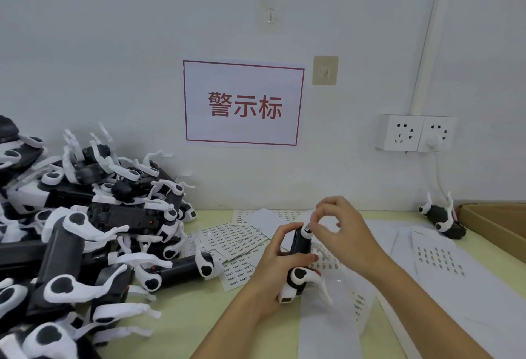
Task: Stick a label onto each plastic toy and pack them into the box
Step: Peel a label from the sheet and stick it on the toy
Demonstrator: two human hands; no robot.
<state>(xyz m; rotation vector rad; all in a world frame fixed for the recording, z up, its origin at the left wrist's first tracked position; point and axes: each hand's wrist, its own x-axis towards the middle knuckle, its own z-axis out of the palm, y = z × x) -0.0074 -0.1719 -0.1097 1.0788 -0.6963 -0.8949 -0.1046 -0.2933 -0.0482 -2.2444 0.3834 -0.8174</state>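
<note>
My left hand (273, 267) grips a black-and-white plastic toy (297, 270) upright-ish over the table, its white legs sticking out to the right. My right hand (341, 230) pinches a small label (308, 227) against the toy's top end with thumb and forefinger. A big heap of the same toys (85, 230) fills the left side. One more toy (444, 220) lies at the back right beside a cardboard box (495, 222). Label sheets (239, 242) lie spread under and behind my hands.
White backing sheets (438, 259) with a few labels left cover the table's right side. A wall socket (415, 132) with a plugged cable hangs above the far toy. A red-framed paper sign (243, 104) is on the wall. Bare green tabletop (182, 327) shows in front.
</note>
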